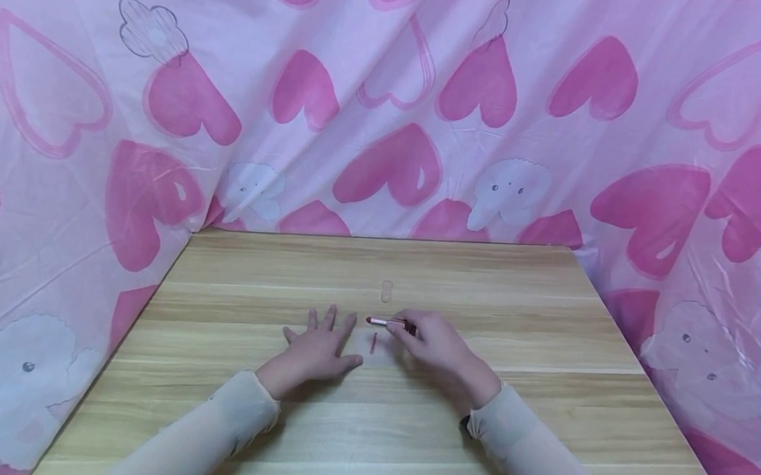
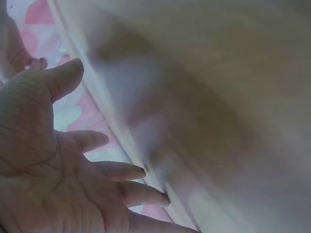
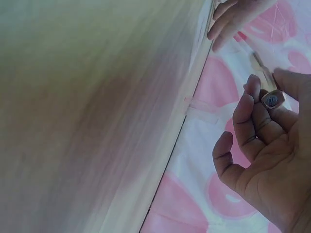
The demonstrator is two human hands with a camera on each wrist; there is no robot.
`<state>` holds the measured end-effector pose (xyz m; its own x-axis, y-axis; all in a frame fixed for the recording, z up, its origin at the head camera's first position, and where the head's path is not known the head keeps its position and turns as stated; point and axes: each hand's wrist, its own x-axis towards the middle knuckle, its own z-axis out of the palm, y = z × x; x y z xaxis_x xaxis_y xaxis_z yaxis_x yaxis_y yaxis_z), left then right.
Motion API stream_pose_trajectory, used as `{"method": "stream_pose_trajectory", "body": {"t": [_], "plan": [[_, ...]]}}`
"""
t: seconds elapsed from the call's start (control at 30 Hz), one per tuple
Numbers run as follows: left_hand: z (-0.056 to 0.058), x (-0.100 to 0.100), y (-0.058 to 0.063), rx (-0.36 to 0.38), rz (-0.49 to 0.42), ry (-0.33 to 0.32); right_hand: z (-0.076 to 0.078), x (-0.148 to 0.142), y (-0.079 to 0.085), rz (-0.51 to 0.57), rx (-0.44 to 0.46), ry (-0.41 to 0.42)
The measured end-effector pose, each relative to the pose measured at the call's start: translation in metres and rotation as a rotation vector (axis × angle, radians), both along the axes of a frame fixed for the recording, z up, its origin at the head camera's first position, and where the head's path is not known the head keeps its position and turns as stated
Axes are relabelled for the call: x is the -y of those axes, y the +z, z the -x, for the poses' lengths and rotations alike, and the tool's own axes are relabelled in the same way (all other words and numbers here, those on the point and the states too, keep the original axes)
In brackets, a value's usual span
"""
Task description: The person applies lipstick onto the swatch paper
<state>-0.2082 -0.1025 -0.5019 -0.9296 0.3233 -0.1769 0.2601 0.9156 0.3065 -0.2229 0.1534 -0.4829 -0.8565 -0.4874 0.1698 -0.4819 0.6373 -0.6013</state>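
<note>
A lipstick [image 1: 379, 322] with a red tip and silvery tube lies pinched in my right hand [image 1: 436, 342], its tip pointing left. In the right wrist view, the lipstick's squarish base end [image 3: 272, 99] shows between thumb and fingers, while the other fingers are loosely bent. Below the tip, a short dark red streak [image 1: 374, 343] marks the tabletop or a thin clear sheet on it; I cannot tell which. Left of that streak my left hand [image 1: 314, 353] rests palm down with its fingers spread. In the left wrist view the left hand [image 2: 63, 160] holds nothing.
A small see-through oblong piece with pinkish edges [image 1: 387, 291] lies beyond the hands. The wooden table [image 1: 255, 259] ends at a pink heart-patterned cloth [image 1: 386, 143] hanging behind it and along both sides.
</note>
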Motion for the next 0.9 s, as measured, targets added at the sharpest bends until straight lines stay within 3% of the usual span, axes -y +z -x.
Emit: {"method": "stream_pose_trajectory", "body": {"t": [0.1,0.2,0.37,0.47,0.57,0.67,0.9], "plan": [[0.007,-0.001,0.008,-0.066,-0.046,0.017,0.004,0.000,-0.001,0.050,-0.019,-0.011],[0.016,-0.005,0.020,-0.121,-0.190,0.033,0.007,0.002,-0.002,0.137,-0.051,-0.002],[0.027,-0.013,0.039,-0.031,-0.665,0.060,0.010,0.009,0.001,0.293,-0.076,-0.013],[0.030,-0.018,0.046,0.037,-0.929,0.044,0.009,0.017,0.008,0.406,0.016,-0.050],[0.031,-0.023,0.053,0.095,-1.135,-0.008,0.009,0.024,0.013,0.543,0.136,-0.044],[0.032,-0.028,0.059,0.129,-1.243,-0.048,0.009,0.028,0.017,0.669,0.218,0.029],[0.037,-0.036,0.062,0.186,-1.334,-0.092,0.010,0.032,0.016,0.882,0.366,0.199]]}}
